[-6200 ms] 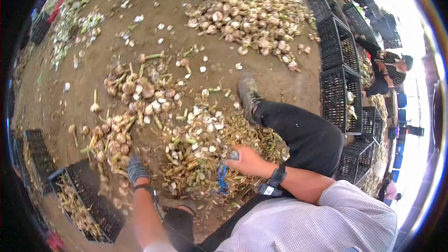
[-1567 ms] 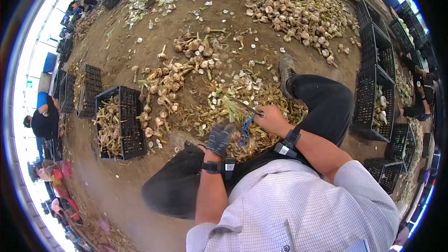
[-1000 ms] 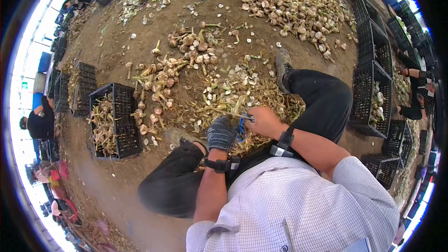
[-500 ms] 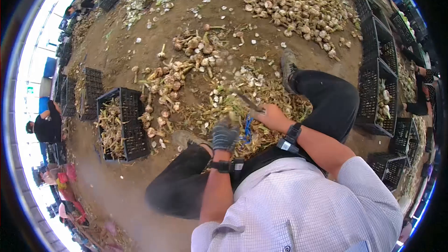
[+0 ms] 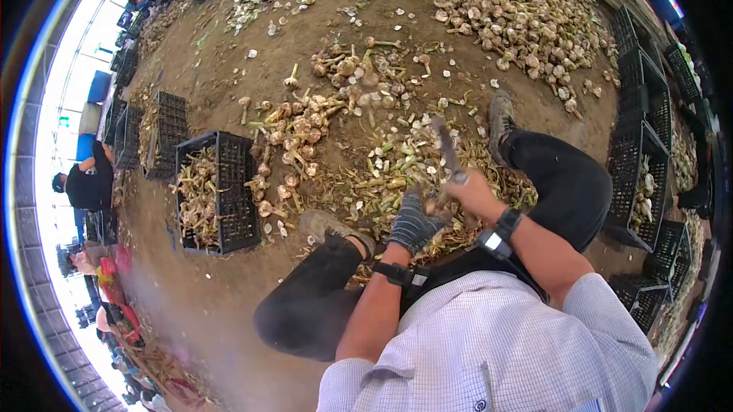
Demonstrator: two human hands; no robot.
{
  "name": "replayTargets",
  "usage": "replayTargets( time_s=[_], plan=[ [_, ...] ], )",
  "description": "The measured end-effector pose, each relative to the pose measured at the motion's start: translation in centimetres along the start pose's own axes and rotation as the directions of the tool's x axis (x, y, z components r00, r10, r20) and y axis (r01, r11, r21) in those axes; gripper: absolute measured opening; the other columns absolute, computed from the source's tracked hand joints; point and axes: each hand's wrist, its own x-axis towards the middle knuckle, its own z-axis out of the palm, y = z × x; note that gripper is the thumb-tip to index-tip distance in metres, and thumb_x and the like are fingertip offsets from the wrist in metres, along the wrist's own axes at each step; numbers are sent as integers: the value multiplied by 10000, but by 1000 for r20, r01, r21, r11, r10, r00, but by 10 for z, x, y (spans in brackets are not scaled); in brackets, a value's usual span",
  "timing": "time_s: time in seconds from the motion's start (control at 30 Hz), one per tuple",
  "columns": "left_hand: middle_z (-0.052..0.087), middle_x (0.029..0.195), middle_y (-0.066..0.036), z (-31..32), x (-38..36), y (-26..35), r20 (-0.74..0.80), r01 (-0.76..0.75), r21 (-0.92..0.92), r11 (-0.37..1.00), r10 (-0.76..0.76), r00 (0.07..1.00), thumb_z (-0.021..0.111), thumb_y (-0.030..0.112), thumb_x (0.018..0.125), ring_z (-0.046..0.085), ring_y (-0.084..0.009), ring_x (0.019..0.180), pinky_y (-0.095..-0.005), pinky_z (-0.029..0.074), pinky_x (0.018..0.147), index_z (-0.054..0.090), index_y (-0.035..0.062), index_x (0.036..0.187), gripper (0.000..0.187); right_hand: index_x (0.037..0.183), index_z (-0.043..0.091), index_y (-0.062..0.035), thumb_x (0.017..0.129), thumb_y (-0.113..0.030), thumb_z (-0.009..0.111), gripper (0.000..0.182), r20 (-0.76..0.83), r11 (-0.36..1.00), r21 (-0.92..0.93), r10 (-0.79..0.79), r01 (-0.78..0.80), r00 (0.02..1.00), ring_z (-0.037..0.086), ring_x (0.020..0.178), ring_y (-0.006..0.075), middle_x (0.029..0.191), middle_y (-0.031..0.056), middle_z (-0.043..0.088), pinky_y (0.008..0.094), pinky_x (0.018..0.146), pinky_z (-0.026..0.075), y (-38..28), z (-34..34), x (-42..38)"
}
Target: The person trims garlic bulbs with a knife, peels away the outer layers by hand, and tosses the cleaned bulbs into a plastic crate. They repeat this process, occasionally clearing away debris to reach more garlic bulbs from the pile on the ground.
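Observation:
My right hand [image 5: 475, 196] is bare and closed round the handle of a knife [image 5: 445, 143], its blurred blade pointing up and away from me. Just left of it, my left hand [image 5: 416, 227] wears a grey striped glove, with its fingers curled round a garlic bulb [image 5: 435, 208] that shows only partly and is smeared by motion. Both hands are low between my bent legs, close together. Below and ahead of them spreads a litter of cut stalks and peelings [image 5: 391, 183]. Several untrimmed garlic bulbs with stalks [image 5: 305, 131] lie farther forward and left.
A black crate [image 5: 238, 190] holding garlic stalks stands left of my foot. A large garlic heap [image 5: 527, 26] lies ahead on the right. More black crates [image 5: 640, 175] line the right side. Another person in dark clothes [image 5: 90, 179] is at the far left.
My left hand has shifted right, closer to my right hand. The knife blade has swung from pointing left to pointing upward. The whole view has shifted slightly, moving the surroundings rightward.

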Motion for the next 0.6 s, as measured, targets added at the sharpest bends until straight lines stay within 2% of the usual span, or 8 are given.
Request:
replayTargets(
  time_s=[0.03, 0.1, 0.2, 0.3, 0.4, 0.43, 0.5, 0.6],
  plan=[
    [487, 1332, -246, -1, 6, -2, -65, 13, 32, 999, -11, 998, 752, 299, 766, 461, -354, 1256, -416, 396, 1037, 421, -28, 1355, 751, 1029, 604, 10, 810, -223, 711, 337, -61, 993, -83, 82, -87, 995, 574, 766, 179, 886, 96, 624, 358, 674, 474, 1, -19, 13],
    [525, 1299, -224, -43, 28, 6, 252, 437, -593, 676, -359, 898, 695, 335, 815, 515, -355, 1174, -443, 418, 990, 461, -14, 1307, 647, 829, 588, -20, 856, -189, 673, 191, -554, 943, 164, -155, 290, 818, 537, 637, 112, 747, 37, 587, 295, 546, 444, 4, -59, 36],
    [596, 1189, -223, -49, 51, -70, 73, 560, -444, 699, -595, 801, 679, 414, 807, 568, -343, 1084, -450, 433, 951, 566, -14, 1170, 573, 932, 583, 11, 884, -107, 643, 141, -769, 612, 540, 80, 578, 634, 579, 695, 124, 786, 46, 595, 270, 574, 453, -51, -138, 32],
    [586, 1233, -250, -59, 60, -161, -236, 699, 24, 715, -675, 699, 621, 477, 835, 555, -367, 1137, -461, 391, 1002, 570, -33, 1213, 637, 894, 576, -10, 912, -155, 605, 149, -763, 704, 510, 105, 494, 637, 591, 605, 187, 778, 59, 589, 325, 492, 459, -50, -132, 31],
    [274, 1555, -54, -74, 70, -254, 63, 633, 458, 624, -734, 677, 443, 394, 960, 263, -284, 1418, -434, 168, 1179, 341, 176, 1474, 568, 927, 584, -25, 904, -161, 614, 141, -685, 752, 531, 111, 390, 720, 565, 579, 186, 772, 42, 581, 315, 480, 444, -42, -104, 31],
    [424, 1452, -159, -50, 64, -346, 94, 380, 722, 578, -626, 774, 476, 375, 969, 398, -315, 1330, -425, 305, 1104, 403, 71, 1427, 554, 957, 584, -28, 894, -155, 632, 150, -625, 788, 530, 114, 313, 772, 546, 587, 149, 765, 23, 576, 287, 494, 431, -35, -90, 31],
    [294, 1528, -106, -74, 85, -356, -116, 872, 158, 463, -868, 482, 417, 459, 972, 301, -304, 1392, -429, 248, 1145, 283, 134, 1488, 625, 994, 581, -36, 877, -140, 664, 177, -530, 812, 541, 128, 218, 838, 527, 587, 99, 767, 2, 577, 261, 523, 426, -28, -64, 35],
    [490, 1387, -178, -69, 78, -364, -232, 813, 210, 543, -780, 581, 407, 564, 942, 567, -331, 1156, -441, 491, 882, 381, 57, 1435, 708, 1042, 610, -3, 868, -256, 672, 314, -376, 910, 410, 109, 60, 920, 510, 581, 77, 739, -2, 593, 269, 506, 429, -26, -42, 35]
  ],
)
